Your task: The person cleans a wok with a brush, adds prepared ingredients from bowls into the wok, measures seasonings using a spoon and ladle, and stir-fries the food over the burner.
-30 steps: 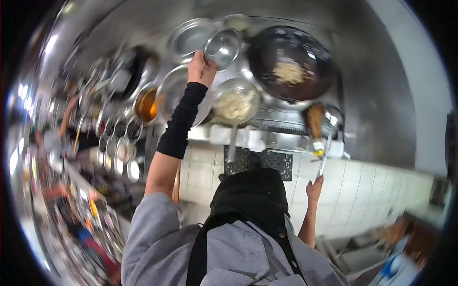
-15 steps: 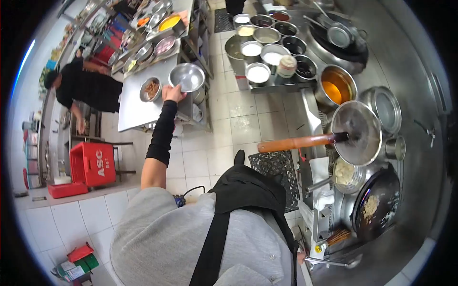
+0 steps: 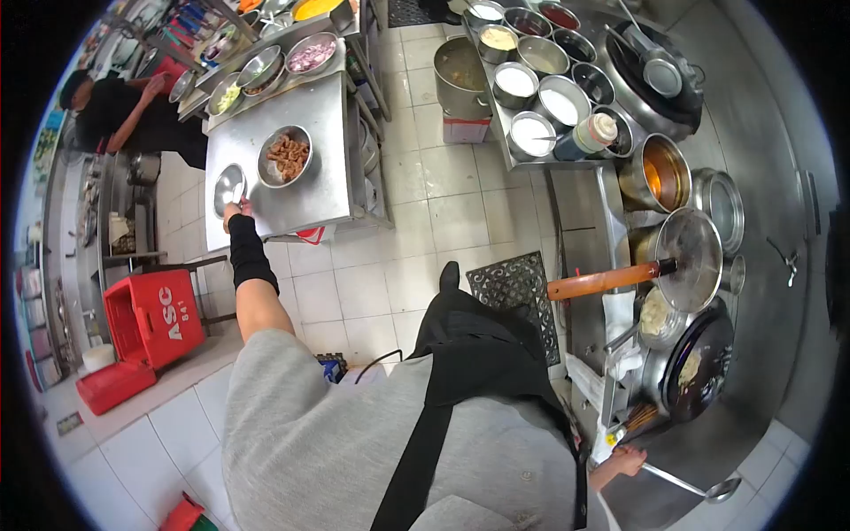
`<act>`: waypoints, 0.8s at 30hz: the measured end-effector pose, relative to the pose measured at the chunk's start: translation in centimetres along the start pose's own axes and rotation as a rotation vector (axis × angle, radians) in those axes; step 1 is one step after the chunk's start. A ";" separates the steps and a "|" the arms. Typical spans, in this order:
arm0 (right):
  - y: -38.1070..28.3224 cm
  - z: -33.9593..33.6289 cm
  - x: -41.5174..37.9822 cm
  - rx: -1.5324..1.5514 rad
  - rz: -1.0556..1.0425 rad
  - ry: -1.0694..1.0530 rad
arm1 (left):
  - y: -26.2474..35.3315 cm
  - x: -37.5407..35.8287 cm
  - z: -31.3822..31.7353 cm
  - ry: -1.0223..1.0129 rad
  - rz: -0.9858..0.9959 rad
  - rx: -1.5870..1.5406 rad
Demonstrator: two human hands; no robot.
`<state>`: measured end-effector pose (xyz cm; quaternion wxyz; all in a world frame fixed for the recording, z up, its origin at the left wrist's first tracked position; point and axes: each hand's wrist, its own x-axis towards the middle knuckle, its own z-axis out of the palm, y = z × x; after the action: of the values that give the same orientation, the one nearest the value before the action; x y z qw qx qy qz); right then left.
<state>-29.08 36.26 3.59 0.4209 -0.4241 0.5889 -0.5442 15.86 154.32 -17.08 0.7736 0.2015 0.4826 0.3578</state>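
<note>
My left hand [image 3: 237,211], in a black sleeve, reaches out to the steel table [image 3: 310,203]. Its fingers are closed on the near rim of a small metal bowl [image 3: 221,184] at the table's left edge; a pale patch shows inside that bowl. Just right of it stands a metal bowl [image 3: 299,182] of browned meat pieces [image 3: 288,157]. Low on the right, beside the stove, my right hand [image 3: 629,460] is wrapped round the handle of a ladle [image 3: 722,489], whose bowl points away to the right.
A wok [image 3: 713,380] with some food sits on the stove at right. A strainer [image 3: 691,257] with a wooden handle rests over a pot, its handle jutting toward me. Seasoning bowls [image 3: 534,137] stand beyond. Across the table a co-worker [image 3: 124,115] stands near a red crate [image 3: 159,314].
My left hand has carried the metal bowl from right of the meat bowl to its left. My right hand with the ladle has come further into view. The whole view has shifted.
</note>
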 end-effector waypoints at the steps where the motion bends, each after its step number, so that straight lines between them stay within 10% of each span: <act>1: -0.5 -0.2 -0.4 -0.012 -0.016 0.004 | 0.2 3.1 -1.2 -0.061 -0.022 0.043; 4: -1.4 -0.3 -1.0 0.006 -0.018 0.015 | -4.6 -7.8 1.3 -0.015 0.095 0.194; 7: -1.9 0.0 -2.6 0.102 0.071 -0.001 | -7.8 -16.7 4.4 -0.368 -0.291 0.484; 15: 2.5 -3.5 0.7 0.090 0.022 0.025 | -9.1 -19.5 8.4 -0.556 0.248 0.757; 17: 2.9 -5.3 1.0 0.193 0.293 -0.048 | -9.2 -30.5 11.5 -0.751 0.312 0.829; 24: 2.0 -6.6 -0.4 0.099 0.089 -0.058 | -24.1 -70.0 17.4 -1.576 0.225 0.915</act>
<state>-35.41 38.66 1.93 0.4819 -0.3920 0.5670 -0.5409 20.58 86.58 17.16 0.6843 0.7195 -0.1125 -0.0358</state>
